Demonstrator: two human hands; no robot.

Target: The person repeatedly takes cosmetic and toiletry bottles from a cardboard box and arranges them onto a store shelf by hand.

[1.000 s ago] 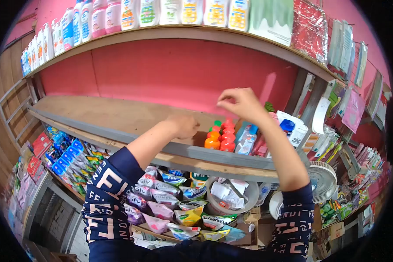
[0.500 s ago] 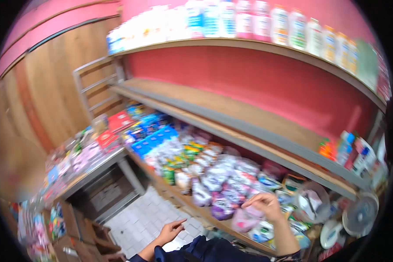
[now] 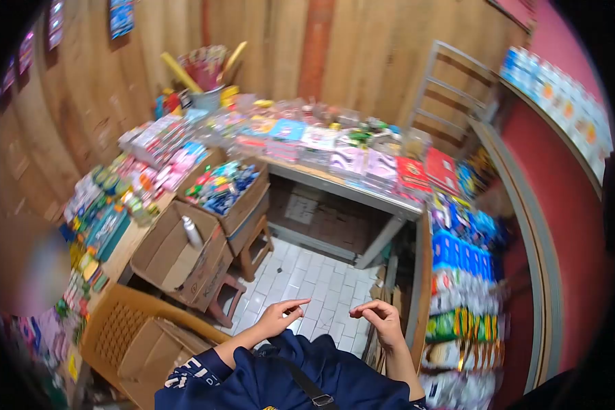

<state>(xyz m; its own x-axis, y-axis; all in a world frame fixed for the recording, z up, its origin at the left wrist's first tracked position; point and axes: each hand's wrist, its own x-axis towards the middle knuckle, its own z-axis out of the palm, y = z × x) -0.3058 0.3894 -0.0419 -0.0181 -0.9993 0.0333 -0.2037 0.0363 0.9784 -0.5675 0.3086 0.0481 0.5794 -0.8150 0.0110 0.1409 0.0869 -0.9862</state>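
My left hand (image 3: 280,319) hovers in front of my body above the tiled floor, index finger stretched out and thumb apart from it. Nothing shows in it. To its right, my right hand (image 3: 381,321) is also raised in the air, fingers slightly bent and reaching inward, with no object visible between them. Neither hand touches any goods. Nearest to the left hand are a small stool (image 3: 227,301) and an open cardboard box (image 3: 147,256) with a white bottle (image 3: 192,232) inside. Closest to the right hand is the low shelf's wooden edge (image 3: 419,287).
Packaged goods cover a corner table (image 3: 307,168). Another box (image 3: 249,208) holds colourful small packets. A yellow chair (image 3: 109,314) carries a cardboard box (image 3: 147,355). Green packs (image 3: 458,326) and blue packs (image 3: 461,256) line the right side, below a shelf of white bottles (image 3: 557,102).
My view has swung left, from the shelves to the corner table and boxes. My right hand, earlier over the purple and white packs, is now over the floor near my left hand.
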